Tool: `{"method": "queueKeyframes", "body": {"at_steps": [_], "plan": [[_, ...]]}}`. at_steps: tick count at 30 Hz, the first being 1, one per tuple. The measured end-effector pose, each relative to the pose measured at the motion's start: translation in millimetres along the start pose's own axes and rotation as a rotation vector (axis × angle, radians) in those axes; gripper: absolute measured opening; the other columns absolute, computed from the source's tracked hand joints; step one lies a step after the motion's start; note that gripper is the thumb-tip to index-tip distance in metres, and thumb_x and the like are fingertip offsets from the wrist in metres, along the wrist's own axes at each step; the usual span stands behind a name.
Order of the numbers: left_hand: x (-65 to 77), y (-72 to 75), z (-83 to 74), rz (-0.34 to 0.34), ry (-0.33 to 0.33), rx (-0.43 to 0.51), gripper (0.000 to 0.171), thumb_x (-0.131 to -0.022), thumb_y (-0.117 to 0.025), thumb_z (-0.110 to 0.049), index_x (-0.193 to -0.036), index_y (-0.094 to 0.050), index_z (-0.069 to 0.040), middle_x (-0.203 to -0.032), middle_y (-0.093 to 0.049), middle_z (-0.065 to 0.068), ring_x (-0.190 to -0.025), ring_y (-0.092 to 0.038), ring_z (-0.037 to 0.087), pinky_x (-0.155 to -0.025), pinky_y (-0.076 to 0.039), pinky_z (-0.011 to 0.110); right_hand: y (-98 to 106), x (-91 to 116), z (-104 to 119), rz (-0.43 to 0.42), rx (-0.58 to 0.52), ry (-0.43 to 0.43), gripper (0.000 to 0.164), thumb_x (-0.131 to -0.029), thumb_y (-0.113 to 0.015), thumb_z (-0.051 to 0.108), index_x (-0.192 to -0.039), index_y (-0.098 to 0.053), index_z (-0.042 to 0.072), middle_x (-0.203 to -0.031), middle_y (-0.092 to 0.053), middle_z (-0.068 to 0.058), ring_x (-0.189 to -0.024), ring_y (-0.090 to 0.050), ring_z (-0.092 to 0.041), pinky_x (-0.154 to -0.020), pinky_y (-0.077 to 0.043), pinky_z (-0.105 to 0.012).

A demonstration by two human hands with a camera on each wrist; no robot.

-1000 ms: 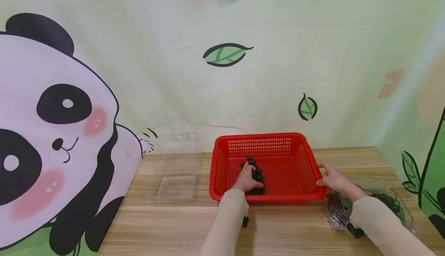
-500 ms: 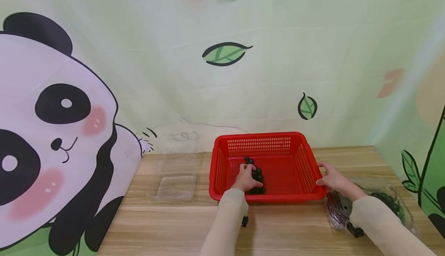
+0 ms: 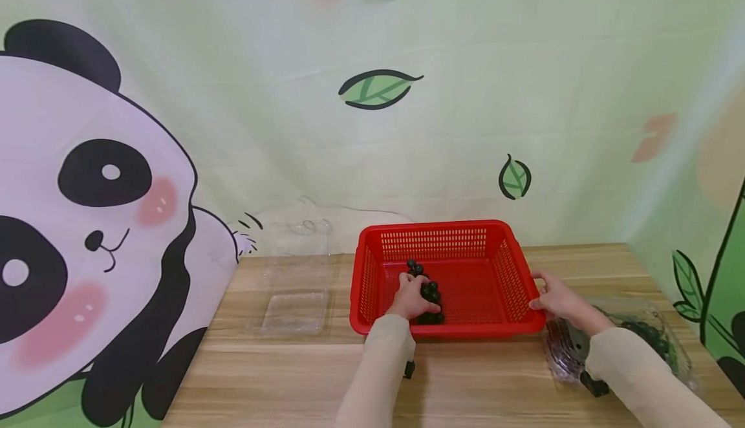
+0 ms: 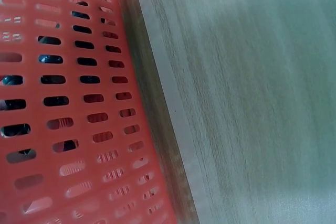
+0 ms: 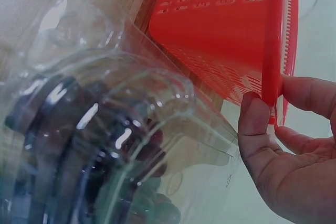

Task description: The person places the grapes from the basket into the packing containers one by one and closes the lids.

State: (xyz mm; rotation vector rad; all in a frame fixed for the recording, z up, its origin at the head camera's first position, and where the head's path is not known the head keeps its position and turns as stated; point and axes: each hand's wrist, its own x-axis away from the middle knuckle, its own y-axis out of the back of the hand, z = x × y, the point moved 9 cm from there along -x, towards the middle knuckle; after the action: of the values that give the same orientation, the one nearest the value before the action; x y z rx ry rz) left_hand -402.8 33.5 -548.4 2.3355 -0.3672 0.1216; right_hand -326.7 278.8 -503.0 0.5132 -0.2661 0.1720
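Note:
A red plastic basket (image 3: 454, 331) with slotted walls stands on the wooden table near the back wall. Inside, toward its left side, lies a bunch of dark grapes (image 3: 432, 293). My left hand (image 3: 410, 297) reaches over the front rim and grips the bunch, its fingers and thumb spread around it and covering part of it. Through the basket's slots (image 4: 54, 80) in the left wrist view, bits of dark grapes show, while the hand itself is out of that view. My right hand (image 3: 555, 299) pinches the basket's right rim (image 5: 272, 51) between thumb and fingers.
Partly under my right forearm is a clear plastic box (image 3: 669, 328) with dark and green grapes in it. Another clear plastic box (image 3: 295, 311), its lid raised, stands left of the basket. A panda-printed cloth (image 3: 372, 150) hangs right behind the table.
The upper end of the grape bunch has shifted slightly left and back under my left hand. My right hand keeps its hold on the rim, and the basket stays in place.

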Motion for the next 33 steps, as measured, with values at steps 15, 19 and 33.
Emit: {"method": "queueKeyframes", "body": {"at_steps": [15, 19, 33], "plan": [[1.9, -4.2, -2.5, 0.031, 0.004, -0.050, 0.057, -0.060, -0.081, -0.021, -0.103, -0.045, -0.015, -0.121, -0.034, 0.011, -0.100, -0.052, 0.032, -0.087, -0.045, 0.045, -0.9, -1.5, -2.4, 0.019, -0.010, 0.006, 0.065, -0.080, -0.051, -0.008, -0.131, -0.012, -0.012, -0.093, -0.053, -0.028, -0.075, -0.061, -0.023, -0.060, -0.053, -0.039], [2.0, -5.2, -3.6, 0.033, -0.005, -0.077, 0.059, -0.060, -0.081, -0.021, -0.105, -0.043, -0.014, -0.122, -0.032, 0.013, -0.099, -0.053, 0.033, -0.085, -0.046, 0.045, -1.3, -0.9, -1.6, 0.020, -0.014, 0.008, 0.065, -0.080, -0.051, -0.008, -0.131, -0.012, -0.012, -0.094, -0.053, -0.029, -0.075, -0.062, -0.024, -0.060, -0.053, -0.040], [-0.8, -6.0, -2.6, 0.015, -0.025, -0.083, 0.061, -0.060, -0.081, -0.019, -0.105, -0.041, -0.013, -0.118, -0.032, 0.015, -0.092, -0.054, 0.033, -0.081, -0.048, 0.043, -2.2, -0.7, -1.2, 0.023, -0.013, 0.004, 0.067, -0.079, -0.050, -0.009, -0.132, -0.010, -0.012, -0.097, -0.053, -0.032, -0.077, -0.062, -0.025, -0.061, -0.053, -0.040]]}}
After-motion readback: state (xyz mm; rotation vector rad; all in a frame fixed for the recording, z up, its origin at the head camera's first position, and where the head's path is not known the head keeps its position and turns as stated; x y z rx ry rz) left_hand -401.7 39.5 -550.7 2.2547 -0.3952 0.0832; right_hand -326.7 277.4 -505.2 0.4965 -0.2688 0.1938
